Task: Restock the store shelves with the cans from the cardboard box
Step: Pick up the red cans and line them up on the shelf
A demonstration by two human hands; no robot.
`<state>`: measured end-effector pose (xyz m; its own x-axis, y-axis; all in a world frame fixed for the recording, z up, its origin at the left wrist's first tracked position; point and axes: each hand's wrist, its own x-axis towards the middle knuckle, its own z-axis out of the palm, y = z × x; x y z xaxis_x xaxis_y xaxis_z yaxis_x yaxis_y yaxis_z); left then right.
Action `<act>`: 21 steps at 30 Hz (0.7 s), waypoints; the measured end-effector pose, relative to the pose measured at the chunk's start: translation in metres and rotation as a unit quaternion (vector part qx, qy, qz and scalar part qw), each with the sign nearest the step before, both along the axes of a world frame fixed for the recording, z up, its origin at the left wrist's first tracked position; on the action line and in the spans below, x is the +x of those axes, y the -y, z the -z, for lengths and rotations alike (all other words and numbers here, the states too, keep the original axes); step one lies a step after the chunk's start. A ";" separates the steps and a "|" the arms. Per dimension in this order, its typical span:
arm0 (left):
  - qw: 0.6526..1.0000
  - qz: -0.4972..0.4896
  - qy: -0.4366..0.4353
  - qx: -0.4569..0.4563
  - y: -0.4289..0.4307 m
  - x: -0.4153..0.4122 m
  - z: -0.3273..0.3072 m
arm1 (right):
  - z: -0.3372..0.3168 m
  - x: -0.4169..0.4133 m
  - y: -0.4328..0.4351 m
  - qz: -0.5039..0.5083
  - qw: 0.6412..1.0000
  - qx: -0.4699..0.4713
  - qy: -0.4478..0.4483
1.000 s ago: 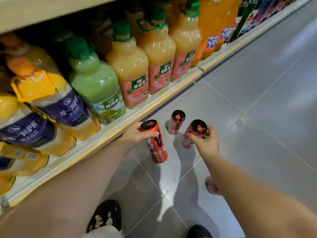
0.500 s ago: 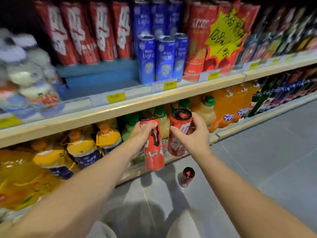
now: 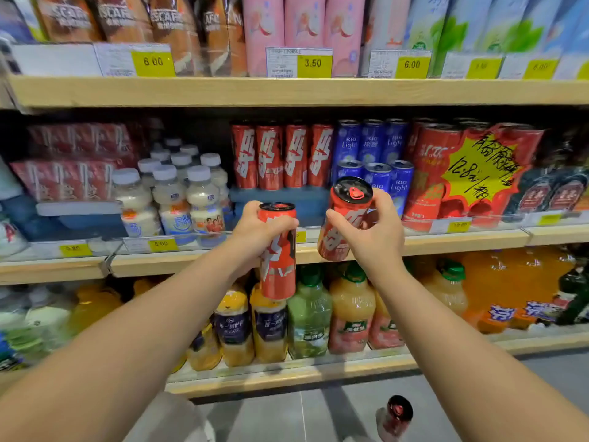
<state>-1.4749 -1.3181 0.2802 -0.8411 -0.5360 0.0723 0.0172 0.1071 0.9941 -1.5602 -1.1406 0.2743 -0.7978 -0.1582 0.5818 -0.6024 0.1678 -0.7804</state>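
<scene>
Currently, left hand (image 3: 251, 232): fingers (image 3: 285, 223) curled round the upper half of a red can (image 3: 278, 272), kept upright so it can go in standing.
Right hand (image 3: 374, 242): thumb and fingers (image 3: 384, 202) pinch a second red can (image 3: 345, 215) mid-body, its top tipped toward the camera.
Both cans: in the air, just before the middle shelf (image 3: 462, 242).
Likely target: blue gap (image 3: 274, 199) fronting the matching can row (image 3: 280, 156).
Floor can (image 3: 395, 414): standing, waiting.
Cardboard box: not in view.

The left hand (image 3: 251, 232) and right hand (image 3: 374, 239) are lifting the left can (image 3: 278, 266) and right can (image 3: 345, 215) from floor (image 3: 318, 416) to middle shelf (image 3: 462, 244).
</scene>
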 end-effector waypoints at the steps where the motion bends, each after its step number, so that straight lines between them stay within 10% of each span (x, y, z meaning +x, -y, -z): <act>1: 0.999 -0.028 -0.024 -0.019 0.006 0.001 -0.009 | -0.005 0.001 0.004 0.000 1.000 -0.002 -0.006; 8: 0.973 -0.133 -0.132 -0.138 0.036 -0.005 -0.047 | -0.024 0.001 0.034 -0.013 0.999 -0.023 -0.031; 21: 0.954 -0.237 -0.028 -0.182 0.073 -0.031 -0.014 | -0.015 -0.026 0.084 -0.060 0.997 0.030 0.035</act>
